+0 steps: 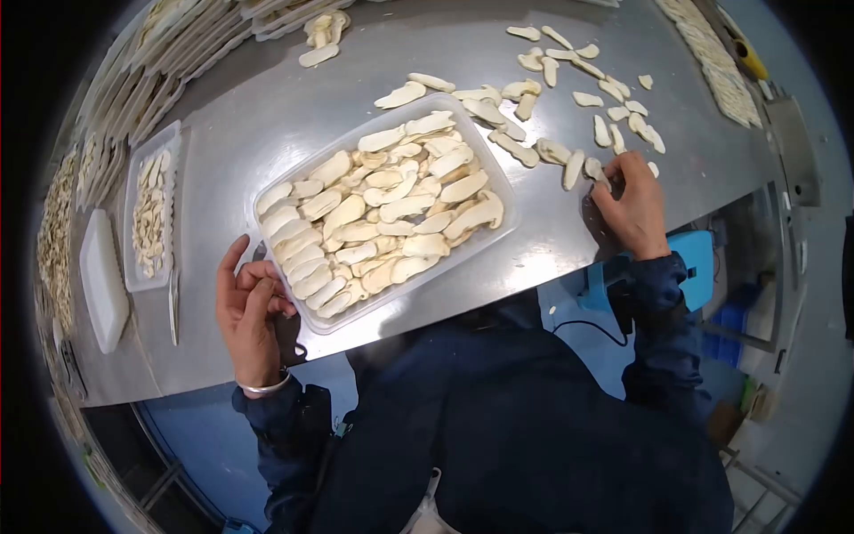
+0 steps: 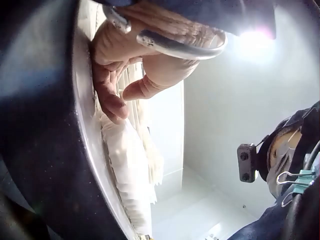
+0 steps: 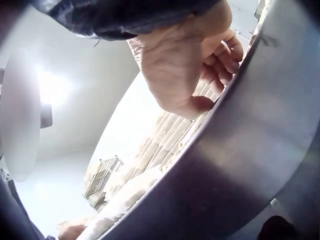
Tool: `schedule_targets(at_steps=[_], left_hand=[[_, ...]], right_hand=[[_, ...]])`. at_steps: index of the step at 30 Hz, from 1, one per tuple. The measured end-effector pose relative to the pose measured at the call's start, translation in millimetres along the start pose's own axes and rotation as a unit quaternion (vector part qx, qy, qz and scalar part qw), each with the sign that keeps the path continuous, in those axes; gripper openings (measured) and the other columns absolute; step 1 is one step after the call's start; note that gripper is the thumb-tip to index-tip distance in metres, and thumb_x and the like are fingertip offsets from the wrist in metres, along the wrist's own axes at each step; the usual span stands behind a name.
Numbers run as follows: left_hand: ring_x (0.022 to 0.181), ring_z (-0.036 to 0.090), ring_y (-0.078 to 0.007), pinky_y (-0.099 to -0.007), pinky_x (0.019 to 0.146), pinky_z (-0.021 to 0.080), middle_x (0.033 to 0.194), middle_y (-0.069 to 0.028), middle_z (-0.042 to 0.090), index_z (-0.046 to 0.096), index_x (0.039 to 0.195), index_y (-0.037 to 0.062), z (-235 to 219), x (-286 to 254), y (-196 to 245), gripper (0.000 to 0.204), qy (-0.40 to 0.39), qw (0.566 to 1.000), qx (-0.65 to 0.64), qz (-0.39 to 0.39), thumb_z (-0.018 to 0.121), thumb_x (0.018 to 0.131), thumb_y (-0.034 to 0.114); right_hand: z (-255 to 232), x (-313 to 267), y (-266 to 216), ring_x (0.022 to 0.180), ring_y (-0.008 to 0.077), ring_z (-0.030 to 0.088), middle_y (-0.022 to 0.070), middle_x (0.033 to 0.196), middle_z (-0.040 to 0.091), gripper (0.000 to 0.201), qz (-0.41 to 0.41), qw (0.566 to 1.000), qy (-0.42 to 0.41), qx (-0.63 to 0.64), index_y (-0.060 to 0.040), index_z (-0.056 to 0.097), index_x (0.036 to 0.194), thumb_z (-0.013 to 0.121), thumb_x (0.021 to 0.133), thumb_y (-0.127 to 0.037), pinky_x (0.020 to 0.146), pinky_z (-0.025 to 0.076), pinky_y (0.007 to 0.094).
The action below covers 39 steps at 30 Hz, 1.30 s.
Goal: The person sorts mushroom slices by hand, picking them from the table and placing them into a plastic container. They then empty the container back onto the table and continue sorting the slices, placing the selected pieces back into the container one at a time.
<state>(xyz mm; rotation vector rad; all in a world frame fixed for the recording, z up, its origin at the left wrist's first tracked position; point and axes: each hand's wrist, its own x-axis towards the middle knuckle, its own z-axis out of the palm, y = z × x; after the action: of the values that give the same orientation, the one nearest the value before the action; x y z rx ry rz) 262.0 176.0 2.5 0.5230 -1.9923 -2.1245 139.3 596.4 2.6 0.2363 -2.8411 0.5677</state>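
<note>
A clear plastic tray (image 1: 511, 198) filled with pale mushroom slices (image 1: 342, 214) sits at an angle on the metal table. The left hand (image 1: 247, 311) is at the tray's left corner, fingers loosely bent, thumb close to the tray edge; in the left wrist view the hand (image 2: 135, 75) is beside the tray's side (image 2: 125, 165). To the right, the right hand (image 1: 633, 206) has thumb and forefinger on a small slice (image 1: 594, 169) among the loose slices. The right wrist view shows this hand (image 3: 185, 70) with fingertips down at the table; the slice is hidden there.
Loose slices (image 1: 587, 99) lie scattered at the upper right, with a small pile (image 1: 326, 31) at the top. At left are a smaller tray (image 1: 133, 267), a white block (image 1: 104, 285), a knife (image 1: 174, 307) and stacked trays (image 1: 169, 44). Another filled tray (image 1: 712, 62) stands far right.
</note>
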Motion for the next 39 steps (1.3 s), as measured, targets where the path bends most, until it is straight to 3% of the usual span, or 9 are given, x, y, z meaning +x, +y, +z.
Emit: schedule_targets(at_steps=[7,10,14,15,18,24,29,39], left_hand=[[0.066,0.053,-0.0066,-0.0183,0.057,0.046,0.09,-0.0056,0.059,0.038,0.14,-0.0035,-2,0,0,0.052,-0.009,1.0,0.007,0.004,0.049,0.09,0.001],[0.067,0.053,-0.0068,-0.0186,0.057,0.047,0.091,-0.0056,0.059,0.038,0.141,-0.0027,-2,2,2,0.053,-0.011,1.0,0.015,-0.002,0.05,0.089,0.001],[0.071,0.06,-0.0106,-0.0203,0.057,0.051,0.092,-0.0077,0.062,0.039,0.137,-0.0019,-7,2,2,0.051,-0.022,1.0,-0.007,-0.009,0.056,0.089,0.001],[0.072,0.06,-0.0111,-0.0209,0.058,0.052,0.092,-0.0077,0.062,0.039,0.137,-0.0015,-7,1,2,0.05,-0.019,1.0,-0.015,-0.011,0.056,0.09,0.001],[0.073,0.061,-0.0125,-0.0226,0.059,0.053,0.093,-0.0082,0.061,0.039,0.137,-0.0011,-8,2,0,0.05,-0.023,0.999,-0.029,-0.012,0.057,0.09,0.001],[0.073,0.06,-0.0116,-0.0219,0.059,0.051,0.093,-0.008,0.06,0.038,0.138,-0.0008,-7,1,2,0.052,-0.026,0.999,-0.034,-0.015,0.055,0.09,0.002],[0.075,0.06,-0.0098,-0.0206,0.06,0.051,0.094,-0.0075,0.06,0.037,0.139,-0.002,-8,1,1,0.053,-0.032,0.999,-0.041,-0.012,0.056,0.089,0.003],[0.072,0.06,-0.011,-0.0227,0.061,0.052,0.094,-0.0098,0.058,0.035,0.138,-0.004,-6,1,4,0.053,-0.03,0.999,-0.042,-0.012,0.051,0.087,-0.004]], right_hand=[[-8,-3,1,0.067,0.0258,0.052,0.0118,0.075,0.052,0.022,0.052,0.997,-0.02,0.044,-0.0009,0.053,0.083,0.065,0.071,-0.014,0.064,0.044,0.0355],[-14,-3,-15,0.067,0.0236,0.05,0.0106,0.074,0.052,0.021,0.008,0.995,-0.009,0.099,-0.0007,0.052,0.083,0.064,0.071,-0.013,0.065,0.044,0.0333],[-19,5,-83,0.067,0.0221,0.05,0.011,0.075,0.05,0.018,-0.137,0.983,-0.02,0.121,0.0002,0.052,0.082,0.061,0.07,-0.009,0.063,0.043,0.0326],[-17,6,-102,0.069,0.0252,0.051,0.012,0.077,0.05,0.019,-0.164,0.976,-0.041,0.136,-0.0002,0.051,0.082,0.061,0.068,-0.008,0.064,0.042,0.035],[3,8,-148,0.073,0.0301,0.052,0.0133,0.08,0.051,0.022,-0.287,0.943,-0.06,0.156,-0.0021,0.05,0.083,0.063,0.066,-0.008,0.066,0.041,0.0388],[37,-2,-219,0.077,0.0319,0.051,0.0147,0.082,0.048,0.025,-0.418,0.877,-0.127,0.199,-0.0017,0.049,0.082,0.065,0.063,-0.007,0.069,0.04,0.0406],[59,-6,-237,0.08,0.0258,0.052,0.0115,0.079,0.048,0.019,-0.484,0.854,-0.103,0.161,-0.0008,0.053,0.078,0.064,0.063,-0.007,0.072,0.042,0.0373],[63,-2,-248,0.08,0.0226,0.052,0.0094,0.08,0.047,0.017,-0.511,0.844,-0.115,0.12,-0.0026,0.054,0.077,0.065,0.066,-0.009,0.072,0.042,0.0353]])
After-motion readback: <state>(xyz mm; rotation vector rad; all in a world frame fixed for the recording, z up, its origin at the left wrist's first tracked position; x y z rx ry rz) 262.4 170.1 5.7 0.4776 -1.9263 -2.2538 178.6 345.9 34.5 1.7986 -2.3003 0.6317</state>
